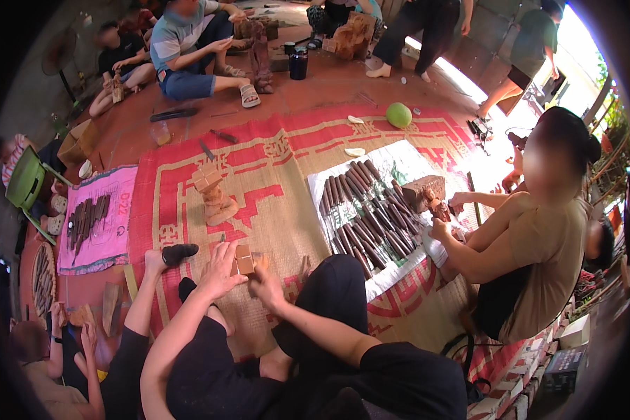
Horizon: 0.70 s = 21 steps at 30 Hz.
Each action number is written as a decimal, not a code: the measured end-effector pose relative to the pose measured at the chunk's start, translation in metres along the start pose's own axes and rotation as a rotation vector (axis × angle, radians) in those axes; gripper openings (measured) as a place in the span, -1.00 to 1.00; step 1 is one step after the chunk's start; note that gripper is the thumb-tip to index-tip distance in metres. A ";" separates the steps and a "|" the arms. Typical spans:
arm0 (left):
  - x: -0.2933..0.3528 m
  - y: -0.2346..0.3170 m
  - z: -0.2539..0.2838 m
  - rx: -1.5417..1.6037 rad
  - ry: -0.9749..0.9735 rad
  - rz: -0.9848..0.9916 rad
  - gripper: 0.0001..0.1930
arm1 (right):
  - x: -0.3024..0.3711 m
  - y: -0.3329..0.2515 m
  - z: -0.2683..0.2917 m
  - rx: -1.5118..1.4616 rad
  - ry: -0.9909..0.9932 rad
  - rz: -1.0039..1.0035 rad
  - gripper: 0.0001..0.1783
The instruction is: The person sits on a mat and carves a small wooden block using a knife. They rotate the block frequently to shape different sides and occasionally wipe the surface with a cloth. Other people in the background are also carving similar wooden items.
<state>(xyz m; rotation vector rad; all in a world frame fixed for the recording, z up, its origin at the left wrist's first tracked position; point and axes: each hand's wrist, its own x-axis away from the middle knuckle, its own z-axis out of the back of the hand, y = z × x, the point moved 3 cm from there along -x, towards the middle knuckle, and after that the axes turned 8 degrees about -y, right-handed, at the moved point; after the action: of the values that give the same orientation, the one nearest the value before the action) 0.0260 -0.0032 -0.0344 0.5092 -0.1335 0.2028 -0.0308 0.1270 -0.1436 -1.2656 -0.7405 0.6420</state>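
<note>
A small light-brown wooden block [243, 260], with paler lines across its face, sits between my hands above the mat. My left hand [219, 271] grips the block from its left side. On the other side, my right hand [265, 283] is closed close to the block's edge. What it holds, if anything, is too small and covered to name. Beyond my hands, a carved wooden figure [219, 205] with a squarish block on top stands on the mat. A knife-like tool [207, 150] lies behind it.
A red and tan woven mat [294, 203] spreads before me. Right, many dark-handled carving tools [371, 210] lie on a white sheet, beside a person [539, 245] holding a carving. Left are a pink cloth [119, 189] with tools and another person's leg [143, 294]. A green fruit [399, 115] lies farther off.
</note>
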 end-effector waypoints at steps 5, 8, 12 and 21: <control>-0.006 0.004 -0.002 -0.027 0.009 -0.012 -0.05 | -0.019 0.007 0.011 0.280 0.099 0.031 -0.68; -0.005 0.006 0.000 -0.002 0.008 -0.010 -0.04 | -0.002 0.015 -0.011 0.454 -0.066 0.127 -0.67; 0.001 0.005 0.004 -0.002 0.007 0.001 -0.04 | 0.000 0.012 -0.009 0.075 0.027 0.034 -0.71; -0.007 0.002 -0.003 -0.010 0.018 -0.018 -0.07 | -0.018 -0.009 0.027 -0.322 0.187 -0.021 -0.73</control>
<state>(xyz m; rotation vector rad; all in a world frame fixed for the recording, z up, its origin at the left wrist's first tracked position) 0.0189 -0.0009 -0.0376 0.4983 -0.1120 0.1894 -0.0632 0.1276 -0.1339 -1.5872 -0.7190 0.3885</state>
